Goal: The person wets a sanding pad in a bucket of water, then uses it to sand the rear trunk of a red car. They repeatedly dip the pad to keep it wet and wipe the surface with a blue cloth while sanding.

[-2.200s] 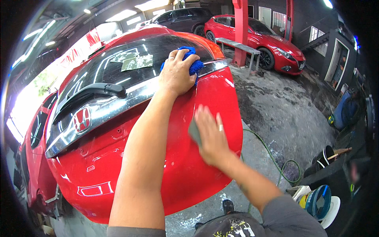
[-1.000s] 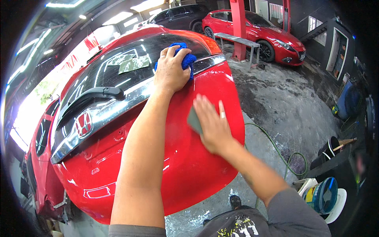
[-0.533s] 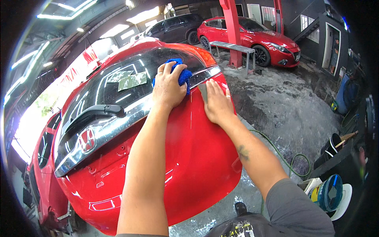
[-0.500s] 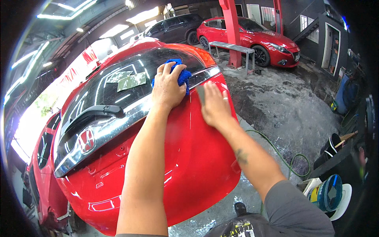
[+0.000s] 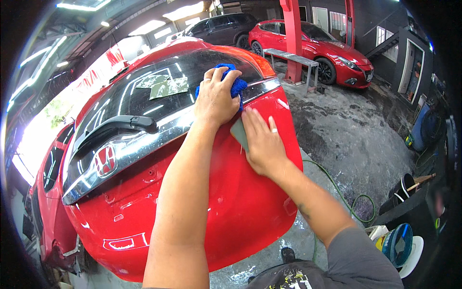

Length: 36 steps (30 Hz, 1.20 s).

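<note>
Grey, stained concrete floor [image 5: 346,125] runs through the workshop, with a red hatchback [image 5: 332,50] parked toward one o'clock. Nearer, a glossy red tailgate [image 5: 250,207] fills the middle; I judge its painted skin stiff, smooth and slippery, and easily scratched. Its dark rear window [image 5: 187,65] lies toward eleven o'clock, above a chrome trim strip [image 5: 265,88].

At twelve o'clock the left hand [image 5: 217,95] bears on the window's lower edge, fingers parted and curled over a bunched blue microfibre cloth [image 5: 238,87]. That cloth looks light, soft and forgiving, best gathered by its thick middle.

Just below, toward six o'clock from the cloth, the right hand [image 5: 262,147] lies flat on the red paint, long fingers close together, the ringed one set apart. Beneath it, jutting out on its nine o'clock side, is a grey-green hand pad [image 5: 238,134]. It should be light and fairly firm, best held across its back with flat fingers; the palm covers the rest, so I cannot tell whether the thumb pinches it.
</note>
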### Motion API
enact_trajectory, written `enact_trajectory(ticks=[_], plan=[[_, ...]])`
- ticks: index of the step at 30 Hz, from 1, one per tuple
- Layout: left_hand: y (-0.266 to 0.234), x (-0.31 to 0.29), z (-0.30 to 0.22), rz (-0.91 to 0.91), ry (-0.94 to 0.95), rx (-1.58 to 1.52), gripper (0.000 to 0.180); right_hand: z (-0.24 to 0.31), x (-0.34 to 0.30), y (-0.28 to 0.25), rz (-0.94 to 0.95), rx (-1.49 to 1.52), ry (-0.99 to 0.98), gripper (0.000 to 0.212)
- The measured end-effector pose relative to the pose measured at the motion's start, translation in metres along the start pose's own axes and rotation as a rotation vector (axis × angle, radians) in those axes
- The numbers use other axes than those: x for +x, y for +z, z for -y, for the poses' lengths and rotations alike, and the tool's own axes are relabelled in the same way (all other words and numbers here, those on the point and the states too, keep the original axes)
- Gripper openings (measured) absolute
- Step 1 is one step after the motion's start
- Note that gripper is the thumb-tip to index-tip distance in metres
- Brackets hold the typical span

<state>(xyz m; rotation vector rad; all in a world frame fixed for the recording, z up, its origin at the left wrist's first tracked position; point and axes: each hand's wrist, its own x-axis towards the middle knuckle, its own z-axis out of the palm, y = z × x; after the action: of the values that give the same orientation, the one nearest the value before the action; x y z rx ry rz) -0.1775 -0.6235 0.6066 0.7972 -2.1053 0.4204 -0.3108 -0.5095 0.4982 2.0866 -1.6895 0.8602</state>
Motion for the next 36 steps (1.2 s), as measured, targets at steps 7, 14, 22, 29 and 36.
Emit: enact_trajectory(ticks=[7,14,22,29,36], plan=[[-0.005,0.002,0.007,-0.014,0.024,0.013,0.062,0.010,-0.015,-0.004,-0.017,0.011,-0.011,0.071],[0.002,0.005,-0.002,-0.012,0.014,-0.007,0.062,0.000,-0.015,0.005,-0.060,0.033,-0.058,0.073],[-0.003,0.003,0.001,0.022,0.002,-0.021,0.063,-0.022,0.007,0.003,-0.210,0.230,0.007,0.063],[-0.006,0.003,0.004,0.017,0.002,-0.046,0.062,-0.046,0.004,0.026,-0.238,0.144,-0.192,0.069],[-0.002,0.005,0.002,0.018,-0.006,-0.057,0.062,-0.059,0.034,0.027,-0.223,0.132,0.062,0.067]])
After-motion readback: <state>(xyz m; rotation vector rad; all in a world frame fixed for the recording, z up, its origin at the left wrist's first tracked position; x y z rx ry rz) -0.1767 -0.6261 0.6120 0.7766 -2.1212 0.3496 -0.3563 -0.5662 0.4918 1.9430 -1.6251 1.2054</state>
